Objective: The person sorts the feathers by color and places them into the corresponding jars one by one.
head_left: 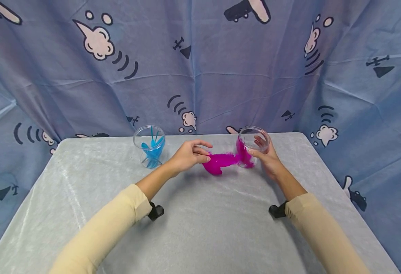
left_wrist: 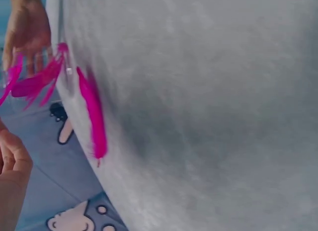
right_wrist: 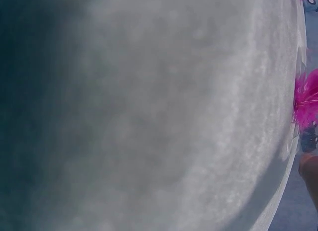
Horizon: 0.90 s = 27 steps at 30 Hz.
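My left hand (head_left: 190, 156) pinches a bright pink feather (head_left: 228, 159) between thumb and fingers at the middle of the table. The feather reaches toward a clear cup (head_left: 263, 134) on the right. My right hand (head_left: 269, 158) grips this cup, thumb in front and fingers around its far side. Pink feathers (head_left: 243, 154) stand inside it. In the left wrist view, another pink feather (left_wrist: 94, 116) lies on the table, apart from the left hand (left_wrist: 12, 161), whose fingertips are cut off there. The right wrist view catches only pink feathers (right_wrist: 308, 102) at its right edge.
A second clear cup (head_left: 138, 137) stands at the back left, with several blue feathers (head_left: 153, 150) in it. The table (head_left: 204, 228) wears a pale grey cover. A blue patterned curtain (head_left: 214, 57) hangs close behind and at both sides.
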### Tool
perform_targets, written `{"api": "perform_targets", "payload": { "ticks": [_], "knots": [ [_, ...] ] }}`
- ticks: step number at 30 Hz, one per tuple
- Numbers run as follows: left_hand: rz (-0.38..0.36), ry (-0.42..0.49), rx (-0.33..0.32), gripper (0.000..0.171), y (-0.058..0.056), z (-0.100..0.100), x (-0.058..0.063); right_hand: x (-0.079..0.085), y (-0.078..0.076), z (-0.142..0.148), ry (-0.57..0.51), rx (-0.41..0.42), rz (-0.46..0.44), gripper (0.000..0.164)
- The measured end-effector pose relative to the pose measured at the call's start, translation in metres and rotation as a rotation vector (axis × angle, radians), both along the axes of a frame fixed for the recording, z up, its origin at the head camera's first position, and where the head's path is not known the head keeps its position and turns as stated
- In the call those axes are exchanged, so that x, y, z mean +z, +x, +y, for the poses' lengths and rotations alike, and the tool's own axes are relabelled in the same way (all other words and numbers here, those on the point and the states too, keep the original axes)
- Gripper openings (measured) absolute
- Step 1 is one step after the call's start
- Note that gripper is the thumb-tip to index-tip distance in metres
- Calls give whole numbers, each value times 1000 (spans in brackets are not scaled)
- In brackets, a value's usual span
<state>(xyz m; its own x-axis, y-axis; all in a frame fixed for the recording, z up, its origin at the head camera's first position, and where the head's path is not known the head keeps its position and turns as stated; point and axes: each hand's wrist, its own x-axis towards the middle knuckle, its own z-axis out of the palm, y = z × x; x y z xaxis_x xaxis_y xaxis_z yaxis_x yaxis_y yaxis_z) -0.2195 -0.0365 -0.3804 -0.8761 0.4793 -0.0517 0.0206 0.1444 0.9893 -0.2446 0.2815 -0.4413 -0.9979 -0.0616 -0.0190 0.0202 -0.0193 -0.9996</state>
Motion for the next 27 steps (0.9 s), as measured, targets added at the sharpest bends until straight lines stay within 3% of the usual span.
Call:
{"api": "perform_targets", "payload": {
  "ticks": [15, 27],
  "knots": [
    [52, 100, 50, 33, -16, 24, 33, 0, 0, 0, -24, 8, 0, 84],
    [41, 97, 137, 33, -30, 56, 35, 2, 0, 0, -15, 11, 0, 83]
  ]
}}
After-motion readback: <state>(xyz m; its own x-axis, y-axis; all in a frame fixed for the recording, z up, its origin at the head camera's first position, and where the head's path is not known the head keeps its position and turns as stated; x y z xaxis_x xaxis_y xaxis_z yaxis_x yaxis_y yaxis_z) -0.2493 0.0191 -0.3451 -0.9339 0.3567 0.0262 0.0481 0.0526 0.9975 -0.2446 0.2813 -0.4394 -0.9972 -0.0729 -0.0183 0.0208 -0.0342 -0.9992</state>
